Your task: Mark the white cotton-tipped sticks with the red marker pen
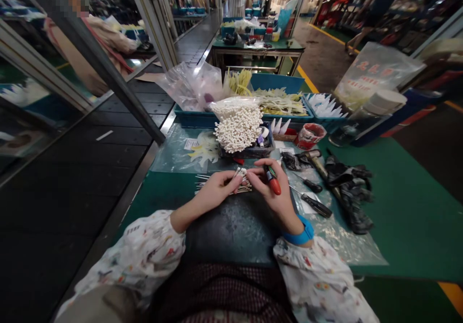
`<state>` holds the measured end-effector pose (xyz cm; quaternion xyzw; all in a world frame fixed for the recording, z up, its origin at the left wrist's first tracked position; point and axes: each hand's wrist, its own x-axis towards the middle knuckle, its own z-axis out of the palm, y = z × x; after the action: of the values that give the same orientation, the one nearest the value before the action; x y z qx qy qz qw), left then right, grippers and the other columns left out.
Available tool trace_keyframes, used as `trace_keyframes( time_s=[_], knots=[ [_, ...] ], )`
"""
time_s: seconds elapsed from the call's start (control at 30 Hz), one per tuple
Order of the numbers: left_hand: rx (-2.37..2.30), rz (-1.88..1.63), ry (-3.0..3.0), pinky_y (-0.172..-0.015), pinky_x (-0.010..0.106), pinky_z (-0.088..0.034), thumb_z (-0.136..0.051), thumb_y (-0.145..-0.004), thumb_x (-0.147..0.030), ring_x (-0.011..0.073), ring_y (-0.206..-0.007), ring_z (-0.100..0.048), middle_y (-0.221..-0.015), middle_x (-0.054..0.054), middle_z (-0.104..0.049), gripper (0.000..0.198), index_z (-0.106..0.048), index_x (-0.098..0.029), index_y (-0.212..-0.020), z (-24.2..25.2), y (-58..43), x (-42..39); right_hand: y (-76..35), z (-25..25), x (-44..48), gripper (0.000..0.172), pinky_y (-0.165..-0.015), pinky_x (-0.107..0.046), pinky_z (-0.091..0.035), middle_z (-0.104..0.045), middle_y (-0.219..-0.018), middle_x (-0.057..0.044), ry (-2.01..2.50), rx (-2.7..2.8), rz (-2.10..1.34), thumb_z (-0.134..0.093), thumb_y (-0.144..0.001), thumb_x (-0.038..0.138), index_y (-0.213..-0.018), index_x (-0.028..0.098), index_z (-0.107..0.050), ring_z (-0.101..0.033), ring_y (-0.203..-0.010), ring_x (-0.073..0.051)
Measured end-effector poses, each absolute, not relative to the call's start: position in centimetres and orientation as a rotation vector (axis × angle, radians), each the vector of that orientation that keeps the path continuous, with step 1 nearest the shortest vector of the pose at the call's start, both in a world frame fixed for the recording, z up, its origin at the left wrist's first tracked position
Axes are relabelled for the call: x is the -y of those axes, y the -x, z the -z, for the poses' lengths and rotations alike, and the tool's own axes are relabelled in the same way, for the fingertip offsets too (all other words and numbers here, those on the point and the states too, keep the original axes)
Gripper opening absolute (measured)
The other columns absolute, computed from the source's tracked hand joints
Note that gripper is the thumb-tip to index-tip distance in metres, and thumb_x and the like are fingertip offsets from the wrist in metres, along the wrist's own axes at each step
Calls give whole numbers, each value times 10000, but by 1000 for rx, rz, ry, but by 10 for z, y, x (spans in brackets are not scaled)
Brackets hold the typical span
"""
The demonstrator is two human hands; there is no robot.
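Sticks with white tips (241, 173) are pinched between both hands over the dark mat (231, 229), near the bench's (405, 207) front edge. Looks like the bunching-up step to me. Left hand (216, 191) is curled closed on them with the wrist low. Right hand (272, 194) pinches them too, with a red-handled tool (274, 183) tucked in its fingers, so any further handling calls for fingertip work only.

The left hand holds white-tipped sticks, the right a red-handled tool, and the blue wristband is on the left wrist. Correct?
Not quite: the head view shows the blue wristband on the right wrist. The left hand does hold white-tipped sticks, the right hand the red-handled tool.
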<state>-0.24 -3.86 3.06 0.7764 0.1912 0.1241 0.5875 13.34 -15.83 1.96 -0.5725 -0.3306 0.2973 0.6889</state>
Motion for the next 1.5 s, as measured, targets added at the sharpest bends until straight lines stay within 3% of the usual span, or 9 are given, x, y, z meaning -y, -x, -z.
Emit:
trace_keyframes(
  time_s=[0.43,0.73,1.1,1.5],
  knots=[
    [-410,-275,-1832,-625,249,-358,-531,-966,-497,117,-619,-433,-636,-32,-494,442,-539,-178,-660,-31,3,36,-140,-18,157,410,-695,-283,-595,-789,-809,24,1294,696,-675,-874,-738,388,-994,264,-579,-758,-724,-163],
    [-432,-282,-1914,-657,259,-371,-506,-993,-444,122,-632,-455,-643,-28,-522,415,-580,-171,-689,-33,3,42,-135,-17,156,393,-667,-293,-575,-742,-760,51,1326,722,-533,-839,-779,387,-1005,267,-542,-715,-669,-151],
    [-494,-379,-1851,-645,264,-351,-526,-972,-475,118,-634,-465,-650,-17,-555,431,-612,-164,-685,-29,1,36,-136,-18,158,381,-799,-358,-615,-808,-888,-3,1300,697,-606,-835,-794,395,-1041,268,-575,-778,-805,-197],
    [-483,-337,-1881,-640,261,-347,-522,-965,-479,129,-655,-491,-662,-11,-570,426,-611,-166,-690,-27,2,37,-134,-18,158,380,-742,-349,-635,-787,-884,-1,1325,798,-602,-813,-817,415,-1070,266,-573,-774,-770,-192]
  ],
)
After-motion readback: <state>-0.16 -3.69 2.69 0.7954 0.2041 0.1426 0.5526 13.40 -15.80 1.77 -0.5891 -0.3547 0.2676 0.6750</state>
